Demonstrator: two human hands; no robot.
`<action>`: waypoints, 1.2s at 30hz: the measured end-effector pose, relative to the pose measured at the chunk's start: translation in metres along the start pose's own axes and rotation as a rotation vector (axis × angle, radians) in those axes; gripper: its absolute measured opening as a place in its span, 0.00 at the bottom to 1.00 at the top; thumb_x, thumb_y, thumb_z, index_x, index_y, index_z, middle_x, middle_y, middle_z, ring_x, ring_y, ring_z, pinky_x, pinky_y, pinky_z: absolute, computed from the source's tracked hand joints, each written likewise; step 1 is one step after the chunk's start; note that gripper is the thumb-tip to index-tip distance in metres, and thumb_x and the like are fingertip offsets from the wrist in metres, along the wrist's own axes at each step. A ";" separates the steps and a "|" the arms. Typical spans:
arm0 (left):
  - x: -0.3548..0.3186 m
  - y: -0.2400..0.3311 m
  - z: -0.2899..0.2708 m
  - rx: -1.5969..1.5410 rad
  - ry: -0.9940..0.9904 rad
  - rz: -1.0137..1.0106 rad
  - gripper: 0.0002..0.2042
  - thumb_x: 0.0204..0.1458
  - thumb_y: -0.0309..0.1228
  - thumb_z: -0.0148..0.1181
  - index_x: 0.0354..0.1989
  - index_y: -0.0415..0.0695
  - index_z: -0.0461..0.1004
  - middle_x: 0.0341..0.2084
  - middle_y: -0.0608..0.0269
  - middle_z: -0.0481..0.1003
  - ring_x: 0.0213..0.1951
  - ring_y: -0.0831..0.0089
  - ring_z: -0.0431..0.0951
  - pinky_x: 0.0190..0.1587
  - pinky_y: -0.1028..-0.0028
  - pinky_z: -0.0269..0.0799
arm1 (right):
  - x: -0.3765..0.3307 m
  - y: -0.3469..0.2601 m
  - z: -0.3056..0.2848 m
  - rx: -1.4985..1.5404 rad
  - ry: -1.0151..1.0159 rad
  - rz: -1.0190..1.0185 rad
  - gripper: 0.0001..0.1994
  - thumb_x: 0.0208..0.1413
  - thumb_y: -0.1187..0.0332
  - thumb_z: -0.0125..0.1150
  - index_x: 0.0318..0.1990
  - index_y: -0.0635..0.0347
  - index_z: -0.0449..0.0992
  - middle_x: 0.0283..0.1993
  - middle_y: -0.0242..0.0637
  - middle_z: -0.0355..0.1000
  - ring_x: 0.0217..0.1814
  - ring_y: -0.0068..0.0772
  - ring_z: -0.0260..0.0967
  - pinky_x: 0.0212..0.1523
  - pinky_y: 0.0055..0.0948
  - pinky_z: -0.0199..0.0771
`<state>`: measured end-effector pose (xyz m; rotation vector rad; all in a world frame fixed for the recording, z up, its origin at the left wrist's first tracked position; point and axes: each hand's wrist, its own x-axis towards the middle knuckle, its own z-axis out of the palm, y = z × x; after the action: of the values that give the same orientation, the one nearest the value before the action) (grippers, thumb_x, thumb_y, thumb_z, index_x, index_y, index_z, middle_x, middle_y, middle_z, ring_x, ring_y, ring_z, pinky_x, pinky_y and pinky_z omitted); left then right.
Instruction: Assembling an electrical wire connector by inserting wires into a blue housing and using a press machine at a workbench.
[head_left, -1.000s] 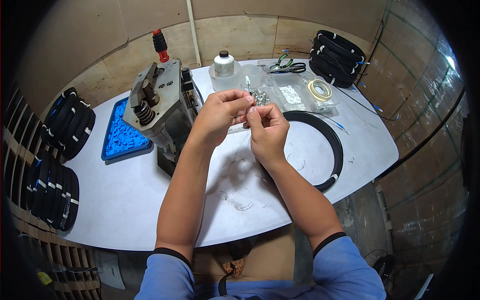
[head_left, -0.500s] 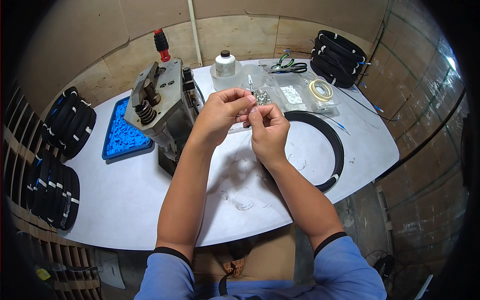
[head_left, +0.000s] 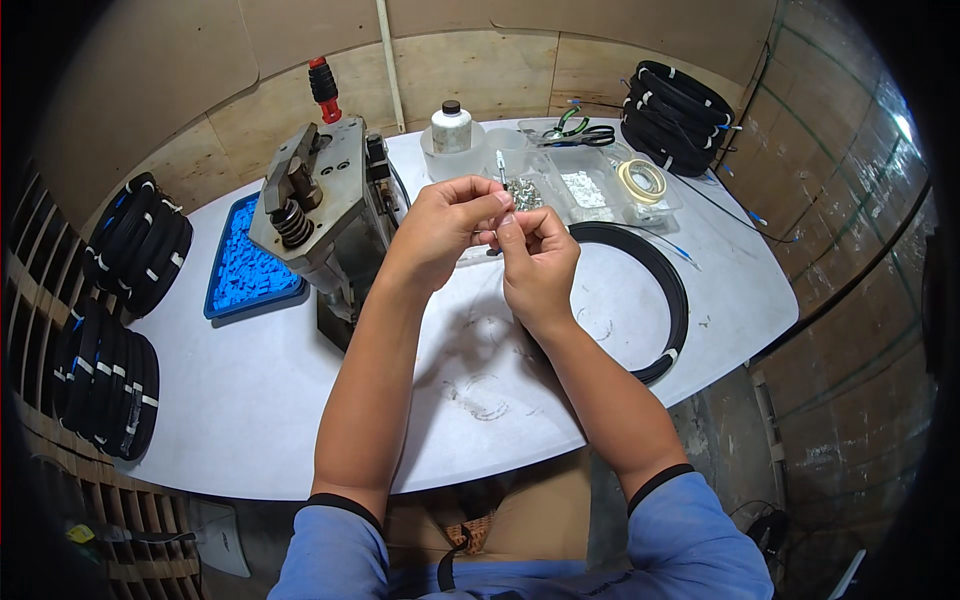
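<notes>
Both hands meet just right of the grey press point(head_left: 320, 215): left hand point(head_left: 440, 225) and right hand point(head_left: 535, 260) pinch one thin cable end point(head_left: 500, 165) between fingertips, too small to detail. Black cable coil point(head_left: 650, 290) lies right of them on the bench point(head_left: 250, 400). Looks like the end is being fitted, not yet at the press.

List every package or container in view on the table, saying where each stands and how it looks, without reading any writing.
White bottle: table's far edge, squat, dark cap.
Clear bags: beyond the hands, flat, holding small parts.
Blue tray: left of the metal press, rectangular, full of blue pieces.
</notes>
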<state>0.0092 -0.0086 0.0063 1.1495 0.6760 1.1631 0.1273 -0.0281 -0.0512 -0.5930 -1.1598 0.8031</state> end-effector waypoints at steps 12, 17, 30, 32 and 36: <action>0.000 -0.001 -0.003 0.018 -0.008 -0.022 0.04 0.53 0.26 0.60 0.33 0.38 0.75 0.22 0.70 0.71 0.24 0.84 0.67 0.28 0.84 0.65 | -0.001 -0.001 0.000 -0.027 0.010 -0.012 0.05 0.57 0.74 0.59 0.31 0.64 0.71 0.30 0.33 0.75 0.31 0.16 0.71 0.35 0.17 0.72; 0.000 0.000 -0.001 0.039 -0.013 -0.011 0.05 0.52 0.28 0.61 0.32 0.40 0.76 0.24 0.70 0.72 0.26 0.84 0.69 0.29 0.83 0.66 | 0.000 -0.002 -0.001 -0.017 0.006 0.006 0.05 0.58 0.73 0.59 0.32 0.63 0.71 0.29 0.32 0.74 0.31 0.14 0.71 0.33 0.16 0.70; -0.003 0.002 -0.002 0.097 -0.020 -0.035 0.06 0.54 0.31 0.60 0.36 0.42 0.76 0.30 0.69 0.76 0.32 0.82 0.73 0.37 0.79 0.69 | 0.001 -0.003 -0.001 -0.004 -0.003 -0.002 0.06 0.59 0.72 0.58 0.32 0.63 0.71 0.29 0.32 0.75 0.30 0.14 0.71 0.32 0.15 0.70; -0.003 0.003 -0.002 0.104 -0.026 -0.037 0.06 0.54 0.31 0.60 0.36 0.43 0.77 0.30 0.69 0.76 0.33 0.82 0.73 0.38 0.79 0.69 | 0.001 -0.002 -0.001 0.006 0.001 0.010 0.06 0.59 0.72 0.58 0.32 0.63 0.72 0.29 0.31 0.74 0.30 0.15 0.71 0.32 0.16 0.71; -0.004 0.005 -0.002 0.110 -0.048 -0.034 0.06 0.54 0.32 0.60 0.36 0.44 0.76 0.31 0.70 0.76 0.34 0.82 0.73 0.39 0.79 0.68 | 0.000 -0.003 0.000 0.008 0.004 0.012 0.06 0.59 0.71 0.58 0.32 0.64 0.72 0.30 0.31 0.74 0.31 0.16 0.72 0.32 0.16 0.71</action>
<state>0.0045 -0.0117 0.0093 1.2501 0.7274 1.0773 0.1279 -0.0293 -0.0489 -0.5954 -1.1492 0.8163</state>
